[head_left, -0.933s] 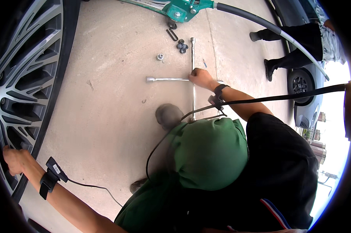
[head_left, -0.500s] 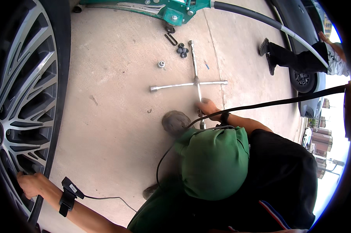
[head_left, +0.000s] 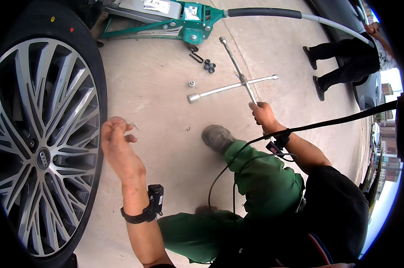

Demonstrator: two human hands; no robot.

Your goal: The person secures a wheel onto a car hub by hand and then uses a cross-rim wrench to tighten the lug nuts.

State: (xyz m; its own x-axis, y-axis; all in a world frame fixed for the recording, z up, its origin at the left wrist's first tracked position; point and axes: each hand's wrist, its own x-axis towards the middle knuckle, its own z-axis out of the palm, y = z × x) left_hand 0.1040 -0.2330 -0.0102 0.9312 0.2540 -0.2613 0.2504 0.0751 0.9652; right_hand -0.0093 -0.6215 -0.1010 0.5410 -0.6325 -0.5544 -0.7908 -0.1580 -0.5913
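A silver four-way lug wrench (head_left: 243,80) is held aslant over the concrete, one arm pointing back at me. My right hand (head_left: 264,115) is closed around that near arm. To the left, my left hand (head_left: 121,147) hovers beside the tyre, apart from the wheel (head_left: 54,120). Its fingers are curled together, and a thin pale sliver (head_left: 135,127) shows at their tips, too small and blurred to name. The wheel has dark and silver spokes, with bolts recessed around its hub. Small black caps (head_left: 209,66) and a silver socket (head_left: 192,83) lie beyond the wrench.
A green floor jack (head_left: 193,27) stands at the far side, its long padded handle (head_left: 264,13) reaching right. A black looped piece (head_left: 196,57) lies near it. Another person (head_left: 345,58) stands by a parked car at right. Black cables (head_left: 331,119) cross above my right forearm.
My left hand has come away from the wheel spokes, moving right and farther off. My right hand has shifted right and farther off with the lug wrench, which is now turned. The view has shifted.
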